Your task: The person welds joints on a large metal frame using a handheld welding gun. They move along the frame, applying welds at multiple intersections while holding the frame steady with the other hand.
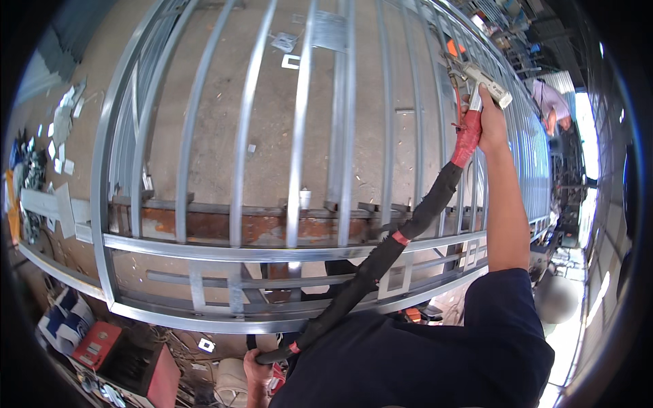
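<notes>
My right hand (494,124), at the end of an outstretched arm, is wrapped round the grip of a welding gun (487,83) with a pale boxy body. Red tape (467,139) binds the gun's lower end to a thick black sleeved cable (381,262). Diagonally, that cable runs over a shiny metal frame (224,253) and down across my dark shirt. Low and near my body, my left hand (257,370) is closed round the cable's lower part. The gun's tip is hard to make out among the frame's bars.
Long parallel bars of the frame stretch away above the floor, with a rusty beam (224,226) underneath. A red case (102,343) stands at the lower left. Metal scraps (64,115) lie at the far left. Another person (549,102) bends beside the frame at the right.
</notes>
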The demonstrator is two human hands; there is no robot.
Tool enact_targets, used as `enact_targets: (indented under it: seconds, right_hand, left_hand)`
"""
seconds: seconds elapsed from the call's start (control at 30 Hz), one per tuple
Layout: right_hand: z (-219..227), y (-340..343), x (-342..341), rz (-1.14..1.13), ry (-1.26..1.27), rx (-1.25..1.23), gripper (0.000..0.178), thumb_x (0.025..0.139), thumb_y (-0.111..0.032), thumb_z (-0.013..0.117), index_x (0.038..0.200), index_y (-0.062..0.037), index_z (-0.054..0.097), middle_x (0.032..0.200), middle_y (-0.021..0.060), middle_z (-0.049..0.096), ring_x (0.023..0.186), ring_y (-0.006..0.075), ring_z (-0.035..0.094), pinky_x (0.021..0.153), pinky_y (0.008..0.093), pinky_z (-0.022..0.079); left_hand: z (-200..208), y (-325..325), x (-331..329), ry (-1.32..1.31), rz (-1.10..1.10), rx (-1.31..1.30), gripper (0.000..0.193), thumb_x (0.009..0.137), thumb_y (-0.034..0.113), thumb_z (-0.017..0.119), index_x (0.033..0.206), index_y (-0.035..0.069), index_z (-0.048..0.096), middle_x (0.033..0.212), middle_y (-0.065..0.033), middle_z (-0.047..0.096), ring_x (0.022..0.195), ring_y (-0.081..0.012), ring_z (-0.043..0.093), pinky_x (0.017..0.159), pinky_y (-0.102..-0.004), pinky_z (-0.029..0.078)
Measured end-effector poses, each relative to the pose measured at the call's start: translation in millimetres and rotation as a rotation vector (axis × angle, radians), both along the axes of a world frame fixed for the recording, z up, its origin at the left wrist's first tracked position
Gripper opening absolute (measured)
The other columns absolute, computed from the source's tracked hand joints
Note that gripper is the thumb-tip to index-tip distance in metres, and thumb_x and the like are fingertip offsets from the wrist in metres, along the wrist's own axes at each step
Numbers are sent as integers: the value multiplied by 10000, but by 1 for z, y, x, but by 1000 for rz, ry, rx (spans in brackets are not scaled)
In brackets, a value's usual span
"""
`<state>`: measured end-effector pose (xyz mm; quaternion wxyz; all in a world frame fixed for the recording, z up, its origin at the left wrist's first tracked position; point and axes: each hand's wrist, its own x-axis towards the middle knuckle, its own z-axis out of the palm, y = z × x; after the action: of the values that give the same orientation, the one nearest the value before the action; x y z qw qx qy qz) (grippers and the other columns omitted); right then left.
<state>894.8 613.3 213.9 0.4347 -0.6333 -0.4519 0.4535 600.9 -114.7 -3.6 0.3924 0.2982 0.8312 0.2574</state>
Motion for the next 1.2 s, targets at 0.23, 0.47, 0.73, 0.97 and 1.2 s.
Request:
enact_targets:
  seconds: [0.23,0.47,0.73,0.97,1.2]
  right_hand:
    - [-14,27,164,-109,235,-107,417,1054,-442,632,1184,-46,620,883,80,680,641,166,638,567,360,571]
    - [-85,86,253,3,299,-173,509,995,-497,701,1110,-2,677,886,116,723,644,212,678,557,388,581]
    - [-149,157,241,87,593,-225,503,994,-471,697,1212,-27,604,872,109,717,616,241,666,514,439,552]
    - [-172,188,224,102,695,-259,499,974,-485,706,1206,-61,580,848,136,690,586,236,633,492,474,538]
    - [-178,200,232,164,668,-305,593,952,-500,743,1292,-55,549,933,124,667,628,204,634,551,492,605]
  left_hand:
    - [8,14,93,-65,17,-136,258,691,175,855,826,42,681,812,-198,678,807,-416,679,734,-460,530]
    - [1,19,166,97,-155,-162,377,653,257,918,864,30,703,819,-174,698,787,-359,709,739,-440,552]
    - [36,57,220,24,105,-349,415,636,265,916,910,20,724,835,-155,738,822,-267,735,768,-418,560]
    - [46,79,253,63,130,-428,395,649,245,903,919,19,726,837,-149,740,824,-260,734,771,-413,559]
    - [51,91,260,77,132,-464,375,661,224,891,929,18,727,838,-144,741,826,-253,732,773,-409,558]
